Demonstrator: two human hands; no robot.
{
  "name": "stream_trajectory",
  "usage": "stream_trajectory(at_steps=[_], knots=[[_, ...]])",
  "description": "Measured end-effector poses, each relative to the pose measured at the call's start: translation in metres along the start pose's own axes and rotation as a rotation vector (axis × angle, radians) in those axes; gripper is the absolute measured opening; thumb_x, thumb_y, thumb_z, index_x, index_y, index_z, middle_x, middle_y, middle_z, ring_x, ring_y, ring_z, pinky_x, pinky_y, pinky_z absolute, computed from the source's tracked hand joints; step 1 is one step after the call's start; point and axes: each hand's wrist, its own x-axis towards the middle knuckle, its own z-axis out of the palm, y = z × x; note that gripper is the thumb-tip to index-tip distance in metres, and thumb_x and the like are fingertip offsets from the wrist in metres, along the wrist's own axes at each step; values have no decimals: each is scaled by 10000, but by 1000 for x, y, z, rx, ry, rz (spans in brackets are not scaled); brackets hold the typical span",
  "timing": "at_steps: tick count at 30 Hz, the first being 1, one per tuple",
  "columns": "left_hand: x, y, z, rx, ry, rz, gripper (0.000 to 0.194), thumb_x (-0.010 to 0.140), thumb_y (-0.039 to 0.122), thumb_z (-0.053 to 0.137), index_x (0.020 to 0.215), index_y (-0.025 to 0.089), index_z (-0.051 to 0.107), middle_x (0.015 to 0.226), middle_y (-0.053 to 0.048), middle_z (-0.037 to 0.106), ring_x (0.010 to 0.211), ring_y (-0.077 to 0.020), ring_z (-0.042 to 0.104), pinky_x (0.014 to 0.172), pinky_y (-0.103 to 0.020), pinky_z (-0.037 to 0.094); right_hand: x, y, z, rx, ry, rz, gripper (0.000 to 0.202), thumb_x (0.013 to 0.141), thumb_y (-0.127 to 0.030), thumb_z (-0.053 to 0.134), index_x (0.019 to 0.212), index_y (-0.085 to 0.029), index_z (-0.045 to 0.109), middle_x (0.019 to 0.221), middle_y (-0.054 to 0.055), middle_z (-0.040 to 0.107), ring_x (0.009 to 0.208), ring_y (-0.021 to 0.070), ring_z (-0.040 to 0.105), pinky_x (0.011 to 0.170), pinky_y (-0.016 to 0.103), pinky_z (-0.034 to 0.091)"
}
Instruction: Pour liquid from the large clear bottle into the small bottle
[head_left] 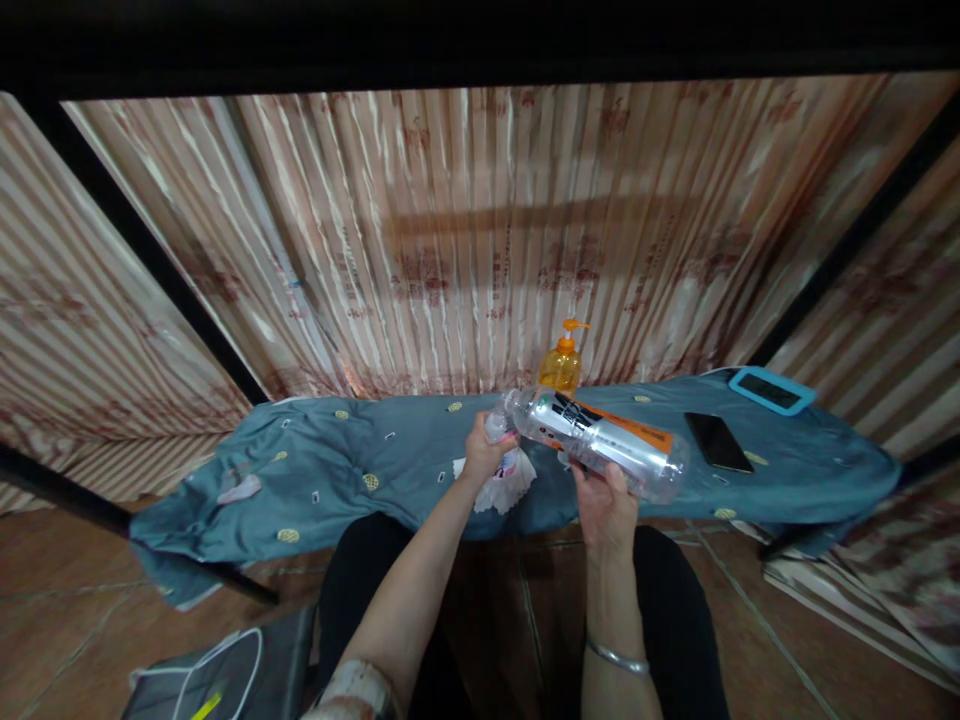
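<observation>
In my right hand (604, 500) lies a large clear plastic bottle (600, 440) with a silver, black and orange label. It is held from below, tilted, with its neck to the left and slightly higher. My left hand (486, 450) is closed around a smaller clear plastic bottle (497, 424); its lower part is partly hidden by my fingers. The necks of the two bottles meet or overlap; I cannot tell whether they touch. White crumpled tissue (506, 490) is under the smaller bottle. Behind the large bottle stands an amber pump bottle (561, 368) with an orange pump.
A blue-green patterned cloth (405, 440) covers the narrow table. To the right lie a black phone (718, 441) and a light-blue-framed device (771, 390). A pale small item (240, 489) lies at left. Dark metal posts (150, 250) flank a pleated curtain (465, 240).
</observation>
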Motion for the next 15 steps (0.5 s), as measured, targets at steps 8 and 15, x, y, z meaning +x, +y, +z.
stream_trajectory(at_steps=[8,15], knots=[[-2,4,-1,30,23,-2,462,557,157,768,946,175,519,781,34,621,739,-142,599,723,-255,457,6,-3,-2,6,-14,21,572,600,-306,726,1144,-311,548,1242,-1,558,1102,185,543,1022,534,370],[-1,-2,-1,21,12,-8,482,560,181,775,965,199,512,812,35,639,769,-165,617,740,-305,489,10,-2,-8,-2,-36,55,582,626,-351,692,1182,-329,522,1273,-3,544,1158,203,515,1043,559,333]])
